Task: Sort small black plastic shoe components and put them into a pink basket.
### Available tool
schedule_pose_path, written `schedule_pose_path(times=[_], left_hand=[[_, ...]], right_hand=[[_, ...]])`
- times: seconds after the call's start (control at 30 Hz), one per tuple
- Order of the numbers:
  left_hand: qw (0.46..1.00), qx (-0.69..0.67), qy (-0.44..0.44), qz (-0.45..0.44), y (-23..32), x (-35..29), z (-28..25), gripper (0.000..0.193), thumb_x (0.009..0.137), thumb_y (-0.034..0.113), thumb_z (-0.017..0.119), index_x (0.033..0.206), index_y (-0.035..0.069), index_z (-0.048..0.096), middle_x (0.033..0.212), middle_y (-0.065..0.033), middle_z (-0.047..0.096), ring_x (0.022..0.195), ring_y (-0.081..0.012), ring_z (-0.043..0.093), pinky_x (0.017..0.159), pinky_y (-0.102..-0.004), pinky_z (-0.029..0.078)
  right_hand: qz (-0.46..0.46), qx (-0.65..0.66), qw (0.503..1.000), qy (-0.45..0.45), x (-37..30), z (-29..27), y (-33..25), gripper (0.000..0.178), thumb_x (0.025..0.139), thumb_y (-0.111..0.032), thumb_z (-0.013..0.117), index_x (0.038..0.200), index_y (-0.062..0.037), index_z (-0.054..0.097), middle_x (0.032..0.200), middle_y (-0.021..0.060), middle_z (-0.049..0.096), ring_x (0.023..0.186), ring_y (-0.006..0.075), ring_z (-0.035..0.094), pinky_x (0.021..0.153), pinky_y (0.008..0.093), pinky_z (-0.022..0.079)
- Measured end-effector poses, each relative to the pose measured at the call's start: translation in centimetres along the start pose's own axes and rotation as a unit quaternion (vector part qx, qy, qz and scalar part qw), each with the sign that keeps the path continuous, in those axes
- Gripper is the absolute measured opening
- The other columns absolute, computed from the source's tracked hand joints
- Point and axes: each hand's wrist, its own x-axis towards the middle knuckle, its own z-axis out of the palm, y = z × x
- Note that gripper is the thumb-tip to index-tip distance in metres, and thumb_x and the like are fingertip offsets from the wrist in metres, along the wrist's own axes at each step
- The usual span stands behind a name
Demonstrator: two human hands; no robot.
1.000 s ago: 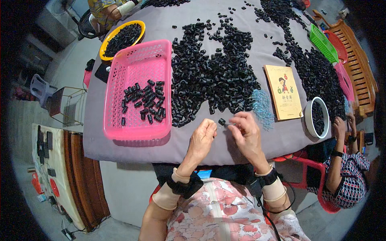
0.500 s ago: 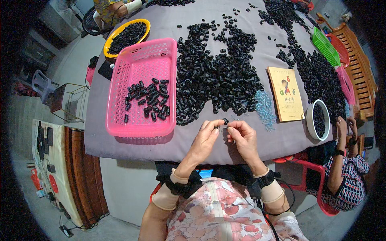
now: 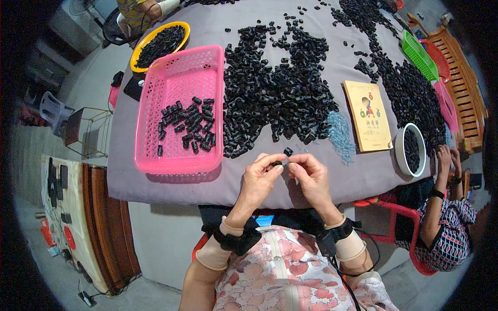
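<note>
Just past the table's near edge, my left hand (image 3: 258,180) pinches a small black plastic piece (image 3: 276,163) between thumb and fingers. My right hand (image 3: 311,179) is closed in a pinch beside it, fingertips nearly touching; a small pale bit may be in them, too small to name. Another black piece (image 3: 288,152) shows just beyond the fingertips, and whether it is touched I cannot tell. Beyond my hands spreads a big heap of black cylindrical pieces (image 3: 275,93). A small pile of clear bluish pieces (image 3: 341,139) lies at its right side.
A pink basket (image 3: 179,165) with black pieces stands left, a yellow bowl (image 3: 188,32) behind it. Right are a yellow booklet (image 3: 367,116), a white bowl (image 3: 399,155), another black heap (image 3: 410,98) and a green basket (image 3: 420,54). A co-worker's hands (image 3: 447,158) work at the right edge.
My fingertips have drawn closer together, and the left fingers have curled in round the black piece. The view has shifted slightly, and the baskets have stayed in place.
</note>
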Motion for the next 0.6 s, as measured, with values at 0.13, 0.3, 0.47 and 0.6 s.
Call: schedule_pose_path(times=[0.13,0.3,0.47,0.6], left_hand=[[0.999,-0.004,0.036,0.014,0.6,-0.1,0.7,0.034,0.083,0.002,0.060,0.116,0.003,0.056,0.083,0.0022,0.052,0.057,-0.0015,0.044,0.047,-0.0161,0.036],[0.997,-0.044,0.063,-0.017,-0.2,-0.2,0.3,0.033,0.084,0.003,0.061,0.116,0.001,0.056,0.076,0.0022,0.054,0.053,-0.0016,0.044,0.042,-0.0157,0.035],[0.999,-0.026,0.044,0.004,-0.3,-0.2,0.2,0.033,0.083,0.002,0.062,0.116,0.000,0.056,0.069,0.0033,0.053,0.051,-0.0016,0.044,0.041,-0.0156,0.034],[0.997,-0.004,0.050,0.055,-0.1,-0.3,0.7,0.032,0.083,0.002,0.062,0.114,0.000,0.058,0.070,0.0029,0.053,0.051,-0.0013,0.044,0.041,-0.0155,0.034]], right_hand=[[0.004,-0.033,0.999,0.001,0.0,0.0,0.1,0.012,0.086,-0.007,0.059,0.096,-0.0006,0.061,0.080,0.0000,0.062,0.071,0.0053,0.056,0.063,0.0209,0.046],[0.001,-0.019,1.000,-0.002,0.0,-0.2,0.4,0.012,0.087,-0.007,0.058,0.096,-0.0001,0.060,0.079,0.0003,0.062,0.071,0.0058,0.056,0.063,0.0212,0.047],[0.000,-0.017,1.000,0.000,-0.1,-0.1,0.3,0.012,0.087,-0.008,0.058,0.096,0.0000,0.060,0.079,0.0001,0.062,0.071,0.0058,0.056,0.063,0.0211,0.047],[0.001,-0.022,1.000,-0.002,0.0,-0.1,-0.3,0.013,0.087,-0.008,0.058,0.096,0.0001,0.060,0.079,0.0001,0.062,0.070,0.0053,0.055,0.062,0.0209,0.046]])
